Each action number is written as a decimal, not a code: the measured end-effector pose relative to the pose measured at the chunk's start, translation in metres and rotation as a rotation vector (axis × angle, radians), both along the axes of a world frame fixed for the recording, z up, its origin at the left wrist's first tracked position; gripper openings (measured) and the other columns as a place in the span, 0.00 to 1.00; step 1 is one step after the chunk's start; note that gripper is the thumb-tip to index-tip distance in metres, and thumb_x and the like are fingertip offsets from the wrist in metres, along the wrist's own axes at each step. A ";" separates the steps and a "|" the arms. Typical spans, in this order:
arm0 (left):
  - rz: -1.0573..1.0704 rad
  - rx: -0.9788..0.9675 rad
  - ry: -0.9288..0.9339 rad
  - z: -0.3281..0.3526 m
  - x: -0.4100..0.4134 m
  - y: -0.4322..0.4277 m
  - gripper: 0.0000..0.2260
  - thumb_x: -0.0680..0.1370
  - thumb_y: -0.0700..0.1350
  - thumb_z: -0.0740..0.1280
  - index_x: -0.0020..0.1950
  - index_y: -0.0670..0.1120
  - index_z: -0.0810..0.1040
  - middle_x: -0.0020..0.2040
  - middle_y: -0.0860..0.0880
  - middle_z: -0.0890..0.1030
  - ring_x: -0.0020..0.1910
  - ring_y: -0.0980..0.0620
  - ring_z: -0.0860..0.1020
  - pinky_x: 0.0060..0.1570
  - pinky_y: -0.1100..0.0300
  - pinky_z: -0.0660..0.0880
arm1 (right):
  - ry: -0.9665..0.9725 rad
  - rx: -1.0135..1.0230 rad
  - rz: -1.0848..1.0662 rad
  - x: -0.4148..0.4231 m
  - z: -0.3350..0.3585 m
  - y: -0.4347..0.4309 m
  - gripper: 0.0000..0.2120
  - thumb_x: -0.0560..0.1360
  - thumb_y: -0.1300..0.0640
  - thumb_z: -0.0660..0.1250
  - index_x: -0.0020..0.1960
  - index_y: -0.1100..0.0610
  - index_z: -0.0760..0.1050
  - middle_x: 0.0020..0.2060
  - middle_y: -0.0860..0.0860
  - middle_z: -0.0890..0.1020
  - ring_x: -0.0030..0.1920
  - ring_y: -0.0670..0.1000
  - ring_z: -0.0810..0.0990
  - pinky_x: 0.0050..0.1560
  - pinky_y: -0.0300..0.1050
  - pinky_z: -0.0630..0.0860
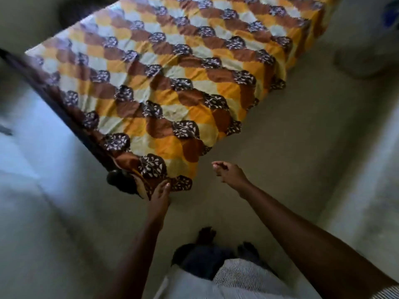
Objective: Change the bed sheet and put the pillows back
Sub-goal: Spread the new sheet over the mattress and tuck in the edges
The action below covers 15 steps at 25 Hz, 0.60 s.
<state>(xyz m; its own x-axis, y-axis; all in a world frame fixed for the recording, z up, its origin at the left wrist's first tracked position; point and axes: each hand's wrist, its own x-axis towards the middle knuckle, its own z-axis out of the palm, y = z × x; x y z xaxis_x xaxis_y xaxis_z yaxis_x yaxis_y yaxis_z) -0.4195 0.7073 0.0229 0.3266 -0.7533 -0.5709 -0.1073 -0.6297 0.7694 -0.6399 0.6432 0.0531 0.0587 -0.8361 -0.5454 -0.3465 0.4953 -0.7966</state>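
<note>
Head view, blurred. Bed sheet in yellow, brown and cream scallop print, spread flat across bed, draped over near side. Left hand at hanging near corner of sheet, fingers straight, touching cloth, not gripping. Right hand loosely curled, holding nothing, over floor just beside bed. Dark bed frame along left edge of sheet. Dark rounded post just beside left hand, sheet corner bunched against it. Bare feet on beige floor. Pale wall at left. White-blue object top right, too blurred to identify.
</note>
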 end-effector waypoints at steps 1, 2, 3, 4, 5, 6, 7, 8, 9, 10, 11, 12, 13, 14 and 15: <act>0.084 0.001 0.009 -0.008 -0.011 0.009 0.15 0.80 0.53 0.59 0.65 0.51 0.72 0.63 0.47 0.75 0.59 0.48 0.74 0.54 0.52 0.73 | -0.028 0.022 0.043 -0.004 -0.004 -0.005 0.13 0.78 0.52 0.61 0.61 0.53 0.76 0.54 0.52 0.80 0.51 0.50 0.78 0.48 0.44 0.76; 0.170 0.007 0.036 -0.016 -0.024 0.018 0.14 0.80 0.53 0.59 0.64 0.53 0.71 0.65 0.47 0.74 0.62 0.47 0.73 0.56 0.51 0.72 | -0.055 0.052 0.078 -0.009 -0.011 -0.008 0.13 0.79 0.53 0.61 0.61 0.53 0.76 0.54 0.52 0.80 0.49 0.48 0.78 0.45 0.41 0.76; 0.261 0.022 0.080 -0.022 -0.038 0.025 0.16 0.80 0.53 0.60 0.66 0.53 0.70 0.66 0.47 0.73 0.63 0.47 0.72 0.56 0.52 0.72 | -0.081 0.078 0.094 -0.014 -0.019 -0.012 0.13 0.79 0.53 0.61 0.61 0.54 0.75 0.54 0.52 0.80 0.49 0.48 0.78 0.43 0.39 0.75; 0.349 0.042 0.143 -0.030 -0.049 0.030 0.18 0.79 0.53 0.61 0.68 0.52 0.68 0.66 0.47 0.72 0.63 0.48 0.72 0.54 0.53 0.71 | -0.102 0.101 0.097 -0.018 -0.030 -0.013 0.13 0.79 0.54 0.61 0.62 0.54 0.75 0.53 0.52 0.80 0.48 0.47 0.77 0.42 0.38 0.74; 0.432 0.057 0.189 -0.039 -0.058 0.035 0.20 0.79 0.54 0.61 0.69 0.51 0.67 0.67 0.47 0.71 0.63 0.48 0.71 0.53 0.53 0.71 | -0.132 0.126 0.094 -0.020 -0.043 -0.012 0.14 0.79 0.54 0.61 0.62 0.55 0.74 0.52 0.52 0.80 0.47 0.47 0.77 0.42 0.38 0.74; 0.491 0.066 0.211 -0.051 -0.063 0.039 0.22 0.78 0.54 0.62 0.70 0.50 0.66 0.68 0.46 0.70 0.65 0.46 0.70 0.54 0.53 0.70 | -0.170 0.152 0.089 -0.019 -0.059 -0.011 0.14 0.79 0.54 0.61 0.63 0.56 0.74 0.50 0.52 0.79 0.46 0.46 0.77 0.42 0.38 0.74; 0.530 0.075 0.243 -0.063 -0.065 0.039 0.23 0.78 0.55 0.62 0.71 0.49 0.64 0.69 0.45 0.69 0.66 0.45 0.70 0.56 0.51 0.70 | -0.216 0.186 0.078 -0.016 -0.074 -0.009 0.15 0.79 0.54 0.62 0.64 0.57 0.73 0.48 0.51 0.79 0.44 0.46 0.77 0.43 0.38 0.74; 0.568 0.080 0.295 -0.079 -0.065 0.038 0.25 0.78 0.55 0.62 0.72 0.48 0.63 0.70 0.44 0.68 0.67 0.44 0.69 0.58 0.50 0.70 | -0.250 0.220 0.089 -0.010 -0.090 -0.007 0.17 0.78 0.53 0.62 0.65 0.58 0.71 0.48 0.50 0.78 0.45 0.46 0.76 0.44 0.39 0.74; 0.595 0.073 0.361 -0.098 -0.064 0.035 0.26 0.78 0.55 0.62 0.73 0.47 0.62 0.70 0.44 0.68 0.67 0.43 0.69 0.60 0.48 0.70 | -0.280 0.250 0.124 0.000 -0.111 -0.004 0.20 0.78 0.52 0.62 0.67 0.58 0.69 0.50 0.50 0.77 0.47 0.46 0.76 0.47 0.41 0.75; 0.604 0.066 0.424 -0.117 -0.061 0.030 0.26 0.78 0.55 0.62 0.73 0.47 0.63 0.70 0.43 0.68 0.66 0.42 0.70 0.60 0.48 0.69 | -0.297 0.269 0.176 0.010 -0.134 0.001 0.23 0.78 0.51 0.62 0.70 0.57 0.65 0.54 0.50 0.76 0.51 0.47 0.75 0.52 0.43 0.75; 0.600 0.058 0.474 -0.138 -0.057 0.023 0.26 0.77 0.56 0.63 0.72 0.48 0.63 0.69 0.44 0.69 0.64 0.43 0.71 0.60 0.48 0.69 | -0.325 0.277 0.212 0.022 -0.157 0.003 0.26 0.77 0.50 0.62 0.72 0.55 0.61 0.60 0.50 0.73 0.56 0.49 0.74 0.58 0.46 0.74; 0.604 0.051 0.521 -0.158 -0.055 0.016 0.27 0.76 0.57 0.63 0.72 0.48 0.64 0.68 0.44 0.70 0.63 0.43 0.72 0.60 0.48 0.69 | -0.351 0.274 0.228 0.031 -0.180 0.005 0.29 0.77 0.50 0.63 0.74 0.54 0.57 0.65 0.51 0.70 0.60 0.50 0.72 0.61 0.47 0.72; 0.623 0.033 0.560 -0.179 -0.056 0.013 0.26 0.76 0.57 0.63 0.71 0.48 0.65 0.66 0.44 0.71 0.61 0.44 0.72 0.60 0.49 0.69 | -0.380 0.267 0.220 0.037 -0.202 0.008 0.31 0.77 0.50 0.63 0.75 0.52 0.55 0.68 0.52 0.68 0.62 0.50 0.70 0.62 0.46 0.71; 0.652 -0.009 0.608 -0.200 -0.055 0.009 0.26 0.77 0.57 0.63 0.71 0.47 0.66 0.64 0.44 0.72 0.60 0.45 0.72 0.59 0.49 0.68 | -0.412 0.250 0.194 0.042 -0.224 0.008 0.32 0.77 0.51 0.63 0.76 0.52 0.52 0.70 0.53 0.66 0.63 0.50 0.70 0.63 0.46 0.70; 0.688 -0.056 0.671 -0.218 -0.055 0.005 0.25 0.77 0.57 0.62 0.71 0.47 0.66 0.62 0.44 0.72 0.60 0.45 0.72 0.59 0.50 0.68 | -0.451 0.241 0.161 0.045 -0.242 0.007 0.32 0.77 0.52 0.63 0.76 0.51 0.50 0.71 0.53 0.65 0.63 0.50 0.70 0.64 0.46 0.69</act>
<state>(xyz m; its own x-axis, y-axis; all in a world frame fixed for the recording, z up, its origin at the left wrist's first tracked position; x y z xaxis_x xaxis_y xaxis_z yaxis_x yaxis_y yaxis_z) -0.4741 0.7126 -0.1955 0.3257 -0.5503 -0.7688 0.7453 -0.3509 0.5670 -0.5948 0.6499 -0.1894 0.4485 -0.6516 -0.6117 -0.0828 0.6512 -0.7544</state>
